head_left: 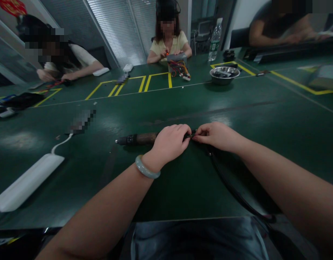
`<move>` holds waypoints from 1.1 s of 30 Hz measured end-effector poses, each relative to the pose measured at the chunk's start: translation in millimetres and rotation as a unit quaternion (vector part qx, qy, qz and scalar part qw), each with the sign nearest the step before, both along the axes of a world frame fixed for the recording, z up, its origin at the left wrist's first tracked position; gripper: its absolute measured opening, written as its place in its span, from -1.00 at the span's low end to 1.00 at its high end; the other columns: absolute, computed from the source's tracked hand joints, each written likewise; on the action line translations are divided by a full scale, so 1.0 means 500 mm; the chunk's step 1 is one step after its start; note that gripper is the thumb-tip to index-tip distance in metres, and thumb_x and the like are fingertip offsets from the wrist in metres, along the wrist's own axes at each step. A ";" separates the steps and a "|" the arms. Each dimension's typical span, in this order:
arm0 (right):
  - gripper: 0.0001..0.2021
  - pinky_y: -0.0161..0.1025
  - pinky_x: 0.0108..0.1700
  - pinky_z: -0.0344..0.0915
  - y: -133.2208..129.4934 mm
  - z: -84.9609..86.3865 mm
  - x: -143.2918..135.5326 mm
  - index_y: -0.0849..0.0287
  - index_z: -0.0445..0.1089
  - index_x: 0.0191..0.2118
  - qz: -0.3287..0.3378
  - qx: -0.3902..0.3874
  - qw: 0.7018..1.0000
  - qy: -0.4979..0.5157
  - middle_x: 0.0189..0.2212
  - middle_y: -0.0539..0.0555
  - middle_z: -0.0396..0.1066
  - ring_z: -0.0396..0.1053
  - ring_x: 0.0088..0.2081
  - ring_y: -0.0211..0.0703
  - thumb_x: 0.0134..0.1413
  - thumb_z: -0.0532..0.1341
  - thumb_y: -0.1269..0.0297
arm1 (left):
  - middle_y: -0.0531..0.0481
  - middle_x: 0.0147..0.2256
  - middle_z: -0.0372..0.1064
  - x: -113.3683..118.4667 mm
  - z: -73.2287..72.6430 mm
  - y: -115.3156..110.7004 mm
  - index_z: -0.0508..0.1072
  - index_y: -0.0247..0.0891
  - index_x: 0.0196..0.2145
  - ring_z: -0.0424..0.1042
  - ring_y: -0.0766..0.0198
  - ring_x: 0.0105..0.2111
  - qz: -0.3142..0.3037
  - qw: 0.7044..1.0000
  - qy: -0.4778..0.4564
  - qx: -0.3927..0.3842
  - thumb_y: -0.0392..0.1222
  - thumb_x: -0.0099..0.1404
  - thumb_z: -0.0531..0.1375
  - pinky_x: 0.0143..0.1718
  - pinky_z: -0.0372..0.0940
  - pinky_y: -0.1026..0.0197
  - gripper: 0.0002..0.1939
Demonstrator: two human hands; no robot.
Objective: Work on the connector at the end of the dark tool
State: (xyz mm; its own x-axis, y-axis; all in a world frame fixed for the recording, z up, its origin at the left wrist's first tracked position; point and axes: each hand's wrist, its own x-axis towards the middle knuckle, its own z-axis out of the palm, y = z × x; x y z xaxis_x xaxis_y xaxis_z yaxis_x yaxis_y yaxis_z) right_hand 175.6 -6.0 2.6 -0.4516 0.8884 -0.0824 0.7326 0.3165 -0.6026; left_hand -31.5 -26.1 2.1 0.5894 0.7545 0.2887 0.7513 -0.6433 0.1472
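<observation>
An electric screwdriver, dark with a brownish body, lies across the green table with its tip toward the left. My left hand is closed over its rear end, a pale bangle around the wrist. Touching close beside it, my right hand pinches the end of a black cable at the back of the screwdriver. From there the cable curves down to the table's front edge. My fingers hide most of the joint, so I cannot tell whether cable and screwdriver are connected.
On the left lies a long white power strip with a white cord running to a blurred-out device. Farther back stand a metal bowl and a water bottle. Across the table, a person handles a grey box with coloured wires.
</observation>
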 end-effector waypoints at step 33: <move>-0.75 -0.32 -0.44 0.14 -0.005 0.003 -0.003 0.06 0.50 -0.32 -0.007 -0.004 1.000 0.001 -0.45 -0.07 0.50 0.38 -0.47 -0.26 0.06 0.21 0.02 | -0.03 -0.23 0.40 0.004 0.003 -0.005 0.31 -0.21 -0.11 0.40 0.16 -0.22 0.019 1.000 -0.005 0.004 -0.19 0.30 0.14 -0.17 0.26 0.09 -0.81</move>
State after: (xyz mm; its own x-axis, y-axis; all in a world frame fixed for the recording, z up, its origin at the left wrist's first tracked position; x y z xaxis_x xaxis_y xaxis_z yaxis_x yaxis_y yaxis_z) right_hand 174.2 -8.5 4.0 -0.4397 0.8939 -0.0877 0.7351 0.3021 -0.6070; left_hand -29.8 -28.4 3.4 0.5580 0.7733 0.3009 0.7732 -0.6162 0.1499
